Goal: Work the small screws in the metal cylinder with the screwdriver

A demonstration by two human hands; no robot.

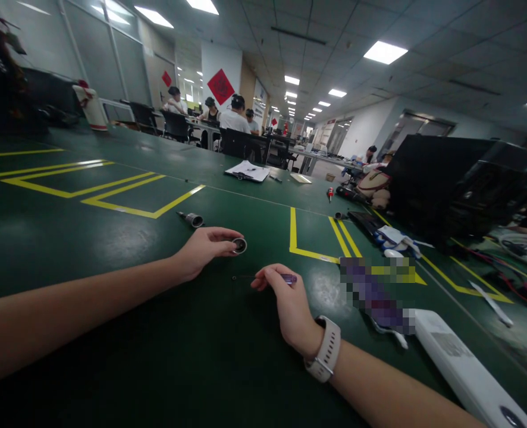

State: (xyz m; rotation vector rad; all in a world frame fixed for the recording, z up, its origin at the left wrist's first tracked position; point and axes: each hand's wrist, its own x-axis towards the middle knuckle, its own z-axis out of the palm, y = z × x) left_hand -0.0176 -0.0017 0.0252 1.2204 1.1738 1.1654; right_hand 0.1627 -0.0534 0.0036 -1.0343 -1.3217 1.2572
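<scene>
My left hand (210, 248) pinches a small round metal cup-shaped part (240, 245) between thumb and fingers, its open end facing me. In my right hand (285, 297) is a slim screwdriver (289, 278) with a purple handle, its thin shaft pointing left. A tiny dark ring-like piece (234, 277) shows at the far end of the shaft; whether it sits on the tip or lies on the table I cannot tell. Just beyond my left hand, a cylindrical metal connector (194, 220) with a narrow dark end lies on its side on the green table (192, 351).
Yellow tape (121, 209) marks outlines on the table. Rightward lie a long white device (460, 362), a pixelated purple object (375, 291), a white-and-blue cloth (395, 239) and a red screwdriver (330, 194). Farther back are a clipboard (248, 170) and a large black case (446, 184). People sit beyond.
</scene>
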